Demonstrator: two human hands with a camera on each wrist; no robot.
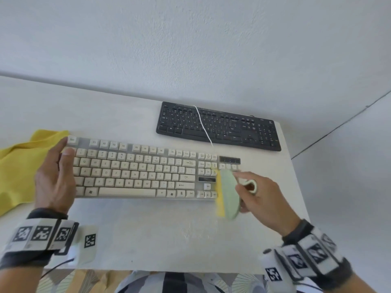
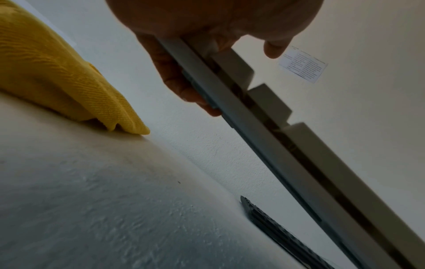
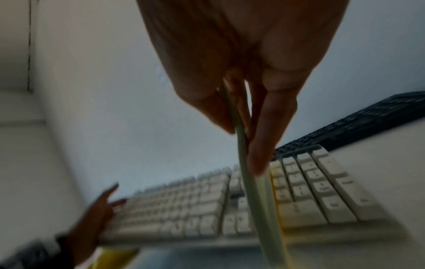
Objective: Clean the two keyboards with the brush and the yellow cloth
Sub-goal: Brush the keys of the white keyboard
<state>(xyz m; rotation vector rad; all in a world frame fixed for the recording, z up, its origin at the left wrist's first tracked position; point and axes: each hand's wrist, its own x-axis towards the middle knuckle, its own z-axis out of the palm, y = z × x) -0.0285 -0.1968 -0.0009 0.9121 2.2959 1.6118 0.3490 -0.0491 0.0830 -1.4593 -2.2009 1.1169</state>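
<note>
A cream keyboard (image 1: 137, 168) lies across the middle of the white table. My left hand (image 1: 63, 149) grips its left end, thumb on the top keys; in the left wrist view the fingers (image 2: 174, 80) curl under the keyboard's edge (image 2: 276, 154). My right hand (image 1: 243, 193) pinches a pale green brush (image 1: 228, 195) with yellow bristles, held on edge over the number pad (image 3: 317, 185). The brush (image 3: 257, 200) is blurred. A black keyboard (image 1: 220, 125) sits behind, to the right. The yellow cloth (image 1: 19, 163) lies crumpled left of my left hand.
A thin white cable (image 1: 203, 125) runs across the black keyboard to the cream one. The table (image 1: 148, 235) backs onto a white wall; its right edge (image 1: 296, 176) is just past the keyboards. The near edge is at my body.
</note>
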